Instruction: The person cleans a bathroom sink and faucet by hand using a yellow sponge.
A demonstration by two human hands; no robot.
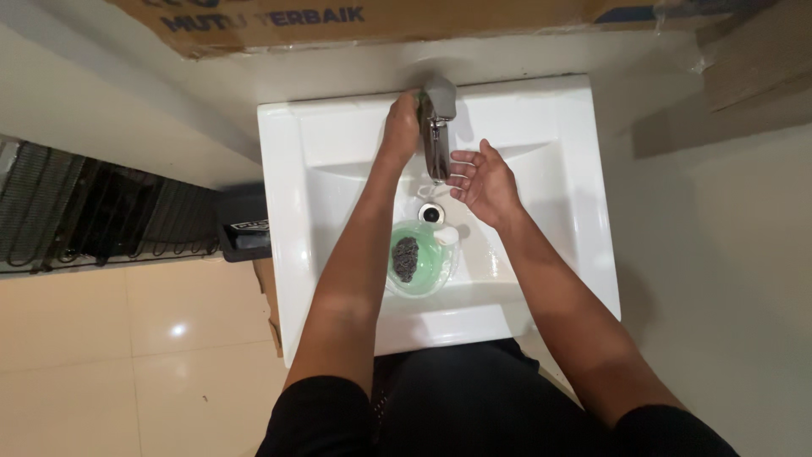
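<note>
L hand (401, 127) gripping, R hand (482, 182) open, palm up.

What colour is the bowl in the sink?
Translucent green bowl, seen best in the head view.

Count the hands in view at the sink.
2. The left hand rests on the faucet at the back of the basin. The right hand is open, palm up, beside the spout. None look hidden.

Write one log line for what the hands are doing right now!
left hand: on tap | right hand: open under spout | sink: green bowl with scrubber
</note>
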